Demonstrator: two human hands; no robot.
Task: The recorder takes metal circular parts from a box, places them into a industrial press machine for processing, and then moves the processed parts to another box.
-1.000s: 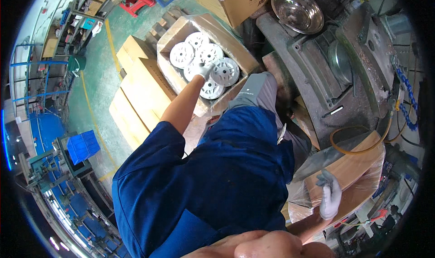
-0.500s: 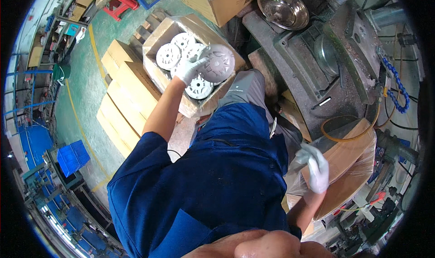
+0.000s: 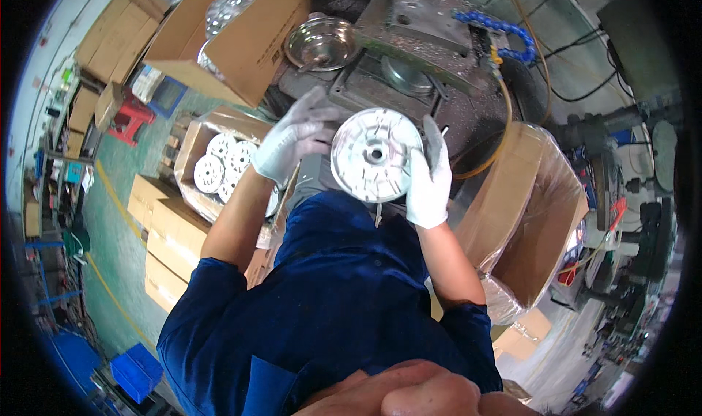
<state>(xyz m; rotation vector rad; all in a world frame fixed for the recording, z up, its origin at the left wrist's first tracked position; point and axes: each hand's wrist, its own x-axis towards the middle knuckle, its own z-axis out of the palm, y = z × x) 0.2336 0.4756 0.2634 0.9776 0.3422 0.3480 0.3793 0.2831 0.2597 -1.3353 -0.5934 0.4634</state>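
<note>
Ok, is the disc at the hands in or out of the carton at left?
Out: the disc is held at its edge by the right hand, to the right of the carton, where other discs lie.

Both hands are raised in front of the torso (image 3: 329, 284), in white gloves that reach the wrists. The left hand (image 3: 292, 142) is spread, its fingers loosely apart and pointing inward, away from the body. The right hand (image 3: 430, 189) is gripping, thumb on the near side and fingers pointing forward, one of them greyish. The hands stand apart, facing each other. Both elbows are bent; the left forearm (image 3: 243, 218) slants forward and inward, the right forearm (image 3: 455, 266) likewise. Short dark blue sleeves (image 3: 199, 299) leave both forearms bare.
</note>
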